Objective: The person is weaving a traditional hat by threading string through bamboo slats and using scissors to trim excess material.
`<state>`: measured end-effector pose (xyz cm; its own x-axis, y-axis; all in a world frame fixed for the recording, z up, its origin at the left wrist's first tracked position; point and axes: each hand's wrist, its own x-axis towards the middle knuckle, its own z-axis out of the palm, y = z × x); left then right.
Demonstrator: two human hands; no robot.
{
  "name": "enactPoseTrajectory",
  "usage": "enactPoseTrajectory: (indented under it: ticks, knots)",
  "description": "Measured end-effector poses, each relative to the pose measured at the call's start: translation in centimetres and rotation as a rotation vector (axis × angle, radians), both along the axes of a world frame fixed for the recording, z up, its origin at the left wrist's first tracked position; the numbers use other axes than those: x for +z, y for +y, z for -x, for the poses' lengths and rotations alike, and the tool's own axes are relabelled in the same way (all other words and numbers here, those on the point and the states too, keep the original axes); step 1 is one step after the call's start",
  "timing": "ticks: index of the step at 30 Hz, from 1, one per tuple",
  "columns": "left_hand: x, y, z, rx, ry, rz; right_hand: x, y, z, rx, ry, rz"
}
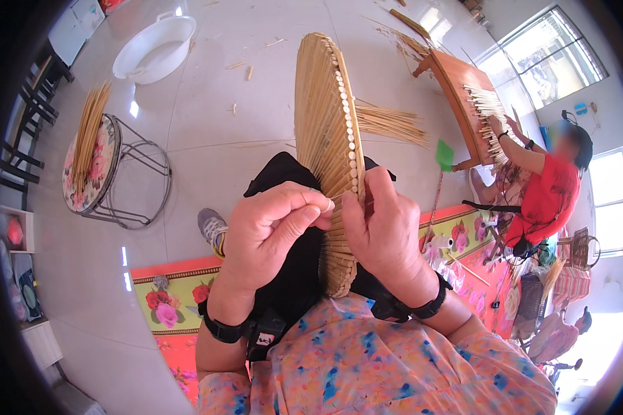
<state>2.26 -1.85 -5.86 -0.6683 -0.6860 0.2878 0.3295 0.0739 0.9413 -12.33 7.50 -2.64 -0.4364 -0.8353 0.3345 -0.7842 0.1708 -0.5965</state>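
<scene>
A round mat of pale plant stalks (316,111) stands on edge between my knees, its rim turned toward me. Cut stalk ends show as a row of whitish dots along that rim. My right hand (389,232) is closed on the rim, thumb on the near side and fingers behind it. My left hand (266,232) is at the mat's left face, thumb and forefinger pinched together close to the right thumb. What lies in that pinch, if anything, is too small to make out.
Loose stalks (391,123) lie on the floor beyond the mat. To the left, a flowered stool (107,176) bears a stalk bundle (90,131); a white basin (163,52) stands behind. On the right, a person in red (550,183) handles stalks at a wooden table (457,90).
</scene>
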Motion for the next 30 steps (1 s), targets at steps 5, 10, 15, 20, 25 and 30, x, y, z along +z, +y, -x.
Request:
enactPoseTrajectory:
  ticks: [5, 10, 15, 20, 25, 30]
  knots:
    - [-0.1, 0.0, -0.1, 0.003, 0.000, 0.036, 0.3, -0.3, -0.3, -0.023, 0.074, -0.044]
    - [0.0, -0.7, 0.0, -0.015, -0.028, 0.069, 0.1, 0.0, -0.2, -0.028, 0.091, -0.036]
    - [-0.3, -0.9, 0.0, -0.020, -0.047, 0.077, 0.1, -0.1, 0.2, -0.006, 0.079, -0.009]
    - [0.0, -1.5, -1.6, 0.231, -0.020, 0.212, -0.6, 0.7, 0.8, 0.041, 0.055, 0.006]
    - [0.2, -0.7, -3.0, 0.337, -0.195, 0.427, -2.2, 3.0, 0.8, 0.086, -0.057, 0.011]
    - [0.1, 0.2, -2.1, 0.256, -0.365, 0.617, -2.5, 3.9, 0.4, 0.181, 0.039, 0.013]
